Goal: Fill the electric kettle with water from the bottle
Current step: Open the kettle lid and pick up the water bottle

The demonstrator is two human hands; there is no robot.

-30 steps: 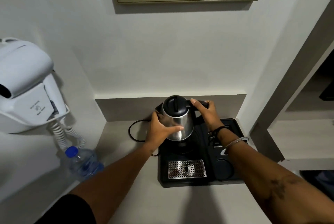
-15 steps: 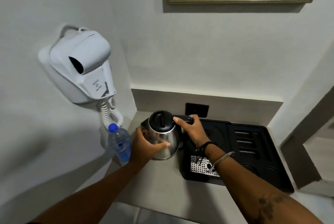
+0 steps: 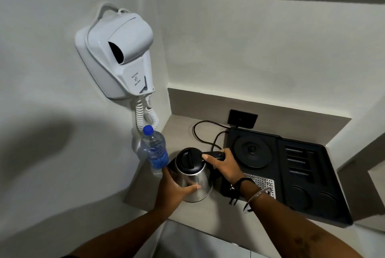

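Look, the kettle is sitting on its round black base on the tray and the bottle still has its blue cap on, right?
Not quite. In the head view the kettle stands on the counter, left of the tray; its round base is bare. The left hand holds its body, the right hand its handle. The bottle does have its blue cap on.

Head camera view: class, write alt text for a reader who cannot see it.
Two hands hold a steel electric kettle on a counter: the left hand on its body, the right hand on its handle. A capped water bottle stands left; the black tray lies right.
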